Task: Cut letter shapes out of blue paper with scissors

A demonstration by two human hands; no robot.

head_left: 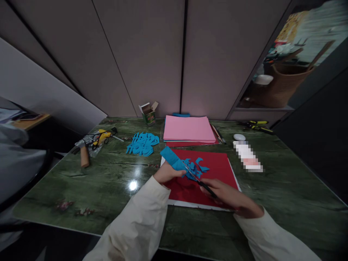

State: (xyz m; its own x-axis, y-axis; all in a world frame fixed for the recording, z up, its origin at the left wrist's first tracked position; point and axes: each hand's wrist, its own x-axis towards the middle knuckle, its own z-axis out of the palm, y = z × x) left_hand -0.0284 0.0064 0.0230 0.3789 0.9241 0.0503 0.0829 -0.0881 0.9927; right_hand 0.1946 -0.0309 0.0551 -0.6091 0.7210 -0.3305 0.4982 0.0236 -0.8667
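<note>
My left hand (168,173) pinches a folded strip of blue paper (171,158) at the near edge of a red sheet (220,170). My right hand (228,197), a little blurred, grips black-handled scissors (197,179), whose blades reach into the blue paper. Cut blue paper pieces (195,168) lie on the red sheet beside the blades. That sheet rests on a white board (190,203) on the green marble-patterned table (81,174). Part of the blue paper is hidden by my left fingers.
A stack of pink paper (188,128) lies behind the red sheet, and a pile of blue cutouts (143,144) lies to its left. Further back are a small open carton (148,114), a wooden-handled hammer (84,156) and yellow-handled pliers (257,125). A seated person's sleeve (16,159) shows at far left.
</note>
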